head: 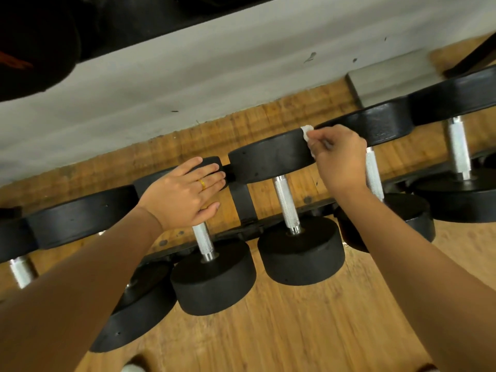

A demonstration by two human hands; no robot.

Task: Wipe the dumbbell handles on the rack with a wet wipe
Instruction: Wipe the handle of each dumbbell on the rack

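The fingers (pixel 212 174) of my left hand (pixel 182 196) lie straight and close together, flat on the far head of the first dumbbell (pixel 213 277); they clamp nothing. A gold ring (pixel 202 184) sits on one finger. The thumb rests beside the upper end of this dumbbell's knurled handle (pixel 203 241), whose lower part is exposed. Just right of the hand, a black rack bracket (pixel 241 200) runs down to the rack rail (pixel 268 224). Next comes the second dumbbell (pixel 300 253), with its silver handle (pixel 285 204) fully exposed and untouched. The wet wipe (pixel 307 131), white and bunched, touches the right edge of this dumbbell's far head (pixel 271 159). My right hand (pixel 339 159) holds it there: thumb and fingertips (pixel 319 138) are pinched on the wipe, with the remaining digits curled. My right wrist partly covers the third dumbbell handle (pixel 374 175). Further right, the fourth dumbbell handle (pixel 459 146) stands clear between its two black heads. All dumbbells rest across the rack, above a wooden floor (pixel 295 331).
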